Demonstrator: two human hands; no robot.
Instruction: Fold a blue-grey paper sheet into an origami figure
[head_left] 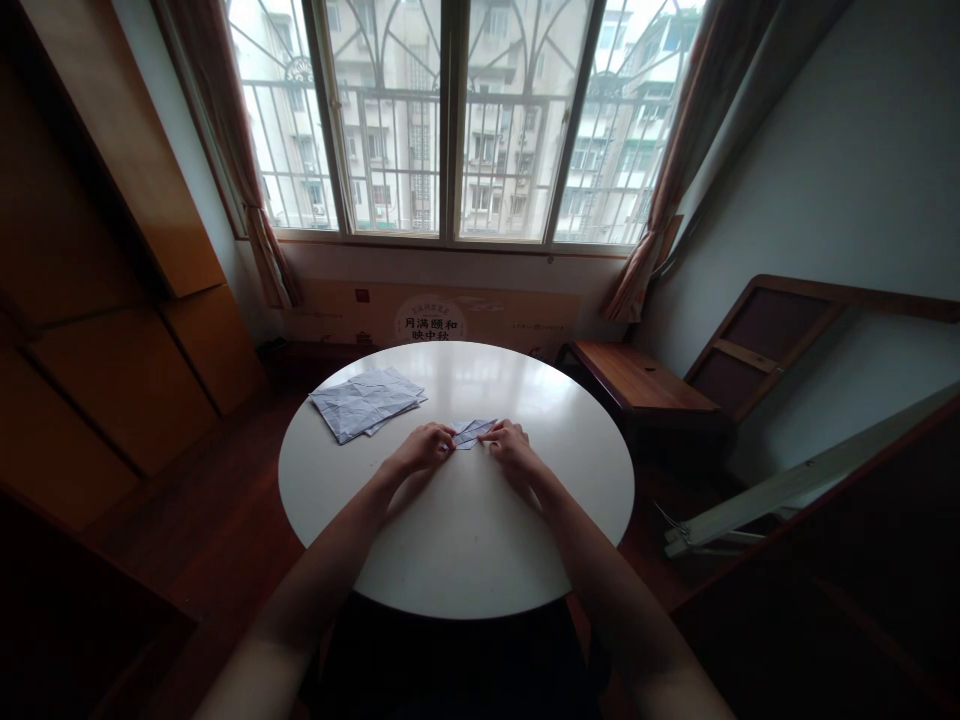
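A small folded sheet of paper (469, 433), pale bluish-white with crease lines, lies on the round white table (457, 550). My left hand (425, 446) is closed on its left edge, the fingers curled and pinching. At the opposite side my right hand (511, 444) pinches the paper's right part, with the index finger pressing near the edge. To the left of my hands lies a stack of creased paper sheets (367, 400), spread a little unevenly. The undersides of the folded paper and my fingertips are partly hidden.
Beyond the table a printed cardboard panel (330, 312) stands below the barred window (450, 130). A wooden bench (645, 378) is at the right, with a framed panel (765, 340) leaning behind it. Orange-brown cabinets (127, 400) line the left side.
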